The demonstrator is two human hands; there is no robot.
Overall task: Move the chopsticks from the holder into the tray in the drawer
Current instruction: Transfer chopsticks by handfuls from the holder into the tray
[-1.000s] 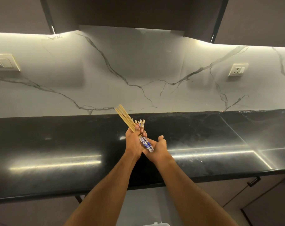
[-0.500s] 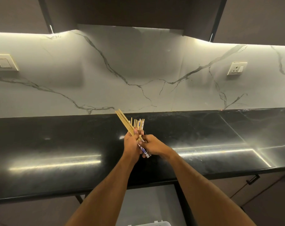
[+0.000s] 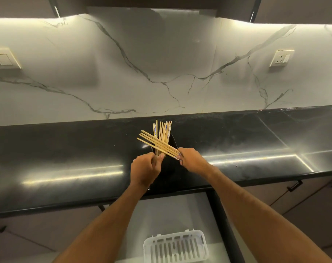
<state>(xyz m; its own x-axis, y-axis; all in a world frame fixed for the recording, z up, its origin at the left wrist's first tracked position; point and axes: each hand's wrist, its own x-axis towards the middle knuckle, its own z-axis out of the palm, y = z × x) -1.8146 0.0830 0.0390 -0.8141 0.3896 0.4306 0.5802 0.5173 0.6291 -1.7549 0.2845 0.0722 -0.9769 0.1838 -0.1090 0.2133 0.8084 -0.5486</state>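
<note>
A black holder (image 3: 173, 142) stands on the black counter, hard to tell from it. Several pale wooden chopsticks (image 3: 163, 132), some with blue-patterned ends, stand upright in it. My left hand (image 3: 145, 168) has its fingers closed around their lower part at the holder's rim. My right hand (image 3: 192, 160) is shut on a separate bundle of chopsticks (image 3: 155, 144) that points up and to the left, crossing in front of the upright ones. A white slotted tray (image 3: 175, 245) lies in the open drawer (image 3: 172, 211) below the counter's edge.
The glossy black counter (image 3: 66, 158) runs the full width, backed by a white marble wall with a switch plate (image 3: 4, 58) at left and a socket (image 3: 281, 58) at right. Closed cabinet fronts with dark handles (image 3: 295, 186) flank the drawer.
My hands have separated: the right one now holds the slanted bundle that the left held, while the left grips the upright chopsticks. The view has tilted down, showing more of the drawer and tray.
</note>
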